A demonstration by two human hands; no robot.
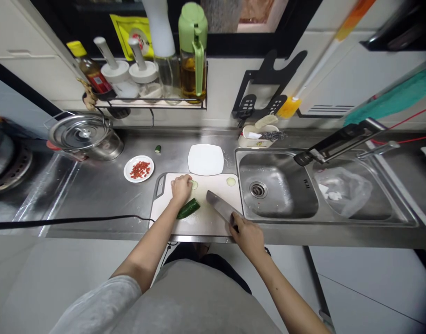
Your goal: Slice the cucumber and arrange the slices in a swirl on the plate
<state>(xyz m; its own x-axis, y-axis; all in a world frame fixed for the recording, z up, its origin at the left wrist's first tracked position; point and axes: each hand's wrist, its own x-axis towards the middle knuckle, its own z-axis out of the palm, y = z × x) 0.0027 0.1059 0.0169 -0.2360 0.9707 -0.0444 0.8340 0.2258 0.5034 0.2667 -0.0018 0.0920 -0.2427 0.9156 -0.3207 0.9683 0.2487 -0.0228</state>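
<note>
My right hand (248,235) is wrapped round the handle of a kitchen knife (219,205), its broad blade slanting to the upper left just over the cutting board (216,227). Near the board's far edge, my left hand (181,189) has its fingers closed at a pale cucumber slice (194,185), which they partly hide. A dark green length of cucumber (188,208) lies on the board beside my left wrist. Another round slice (231,181) rests at the board's far right corner.
Behind the board lies a white square plate (206,159). To the left are a small plate (127,172) of chopped red pieces, a cucumber end (157,149) and a lidded steel pot (108,144). A double sink (282,215) adjoins on the right. A black cable (94,220) crosses the left counter.
</note>
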